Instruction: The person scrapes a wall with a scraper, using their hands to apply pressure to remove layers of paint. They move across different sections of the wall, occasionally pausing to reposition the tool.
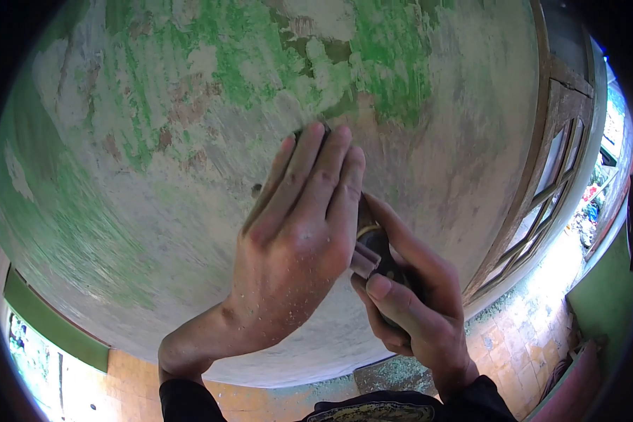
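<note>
My left hand (pixel 299 218) lies with its fingers stretched out and close together, pointing up the wall (pixel 211 141). Pale flakes dot its back. A dark edge peeks out around the fingertips, so something lies under the fingers, mostly hidden. Just to the right and lower, my right hand (pixel 418 299) is wrapped round a dark-handled tool (pixel 376 243), with a yellowish ring and a short grey piece showing near the thumb. The tool's far end disappears behind my left hand. Peeling green paint and bare grey patches cover the wall.
A wooden-framed window or door (pixel 541 204) with bars stands on the right. Below, green flakes (pixel 401 373) litter the base of the wall and the yellowish tiled floor (pixel 503 344). A green ledge (pixel 56 320) runs along the lower left, with bright daylight beyond.
</note>
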Demonstrator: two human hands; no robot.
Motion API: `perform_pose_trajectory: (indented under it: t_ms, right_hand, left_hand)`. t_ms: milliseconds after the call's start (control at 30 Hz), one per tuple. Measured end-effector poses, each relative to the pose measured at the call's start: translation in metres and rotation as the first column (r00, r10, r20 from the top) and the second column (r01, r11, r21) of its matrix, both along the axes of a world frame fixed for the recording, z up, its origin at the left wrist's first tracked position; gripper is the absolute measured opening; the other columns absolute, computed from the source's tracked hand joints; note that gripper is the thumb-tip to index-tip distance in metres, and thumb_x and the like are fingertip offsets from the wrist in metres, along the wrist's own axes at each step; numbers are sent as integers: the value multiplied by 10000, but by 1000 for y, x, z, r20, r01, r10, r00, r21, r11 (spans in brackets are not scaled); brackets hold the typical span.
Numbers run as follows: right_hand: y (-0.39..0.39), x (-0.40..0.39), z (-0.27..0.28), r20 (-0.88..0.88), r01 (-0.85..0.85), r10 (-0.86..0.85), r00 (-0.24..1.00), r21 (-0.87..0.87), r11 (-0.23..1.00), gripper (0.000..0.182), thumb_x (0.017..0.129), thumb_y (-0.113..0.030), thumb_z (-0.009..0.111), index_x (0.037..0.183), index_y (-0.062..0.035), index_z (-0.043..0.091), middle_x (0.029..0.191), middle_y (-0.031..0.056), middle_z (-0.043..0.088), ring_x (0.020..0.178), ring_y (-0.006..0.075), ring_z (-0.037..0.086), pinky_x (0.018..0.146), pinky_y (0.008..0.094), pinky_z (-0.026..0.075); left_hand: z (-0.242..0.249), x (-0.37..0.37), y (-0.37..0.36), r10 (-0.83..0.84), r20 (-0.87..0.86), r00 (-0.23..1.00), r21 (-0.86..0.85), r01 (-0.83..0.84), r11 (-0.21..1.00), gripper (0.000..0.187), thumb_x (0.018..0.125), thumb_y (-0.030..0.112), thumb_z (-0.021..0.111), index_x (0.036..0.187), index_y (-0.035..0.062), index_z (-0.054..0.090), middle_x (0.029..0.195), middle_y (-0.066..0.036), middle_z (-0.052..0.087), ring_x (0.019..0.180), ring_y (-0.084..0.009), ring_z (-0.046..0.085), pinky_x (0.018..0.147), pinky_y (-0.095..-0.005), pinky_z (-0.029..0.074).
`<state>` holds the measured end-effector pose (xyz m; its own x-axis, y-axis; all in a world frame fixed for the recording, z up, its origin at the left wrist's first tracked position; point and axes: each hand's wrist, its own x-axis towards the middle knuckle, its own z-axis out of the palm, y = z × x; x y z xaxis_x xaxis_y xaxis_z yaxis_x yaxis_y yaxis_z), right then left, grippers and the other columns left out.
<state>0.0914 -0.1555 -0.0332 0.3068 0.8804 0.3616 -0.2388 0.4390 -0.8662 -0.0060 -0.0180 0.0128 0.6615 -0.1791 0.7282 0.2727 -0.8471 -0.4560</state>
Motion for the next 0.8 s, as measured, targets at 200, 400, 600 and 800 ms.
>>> perform_pose_trajectory:
  t_ms: [200,400,600,800]
  right_hand:
    - [1,-4,-4,-15,57,-57,998,6,998,801,936,-256,624,1576,65,265,811,59,573,429,39,379,409,213,262]
    - [-1,-3,-7,-27,23,-23,999,-12,1000,808,934,-256,623,1578,66,255,812,65,584,425,37,373,411,209,263]
    - [-1,3,-4,-4,-10,10,1000,-10,1000,736,979,-168,578,1598,24,231,794,20,541,490,36,385,458,220,291]
    - [-7,5,-4,-15,-78,77,997,-47,996,680,1021,-91,547,1612,-10,222,790,-19,504,567,39,406,516,229,317]
  left_hand:
    - [-1,-3,0,-13,-33,999,-29,12,1000,558,782,44,664,1325,-74,619,1382,-258,603,1324,-437,553,1118,-503,455]
    - [-5,1,4,-9,9,1000,-12,9,1000,611,748,82,699,1337,-57,618,1390,-250,601,1333,-438,546,1129,-495,441]
    - [3,1,-3,-24,17,1000,-96,25,995,551,794,37,667,1334,-60,618,1388,-249,602,1328,-431,553,1123,-507,443]
    - [0,-1,-5,-14,-20,1000,-90,12,996,532,812,21,648,1337,-58,618,1384,-252,603,1328,-428,555,1131,-519,428]
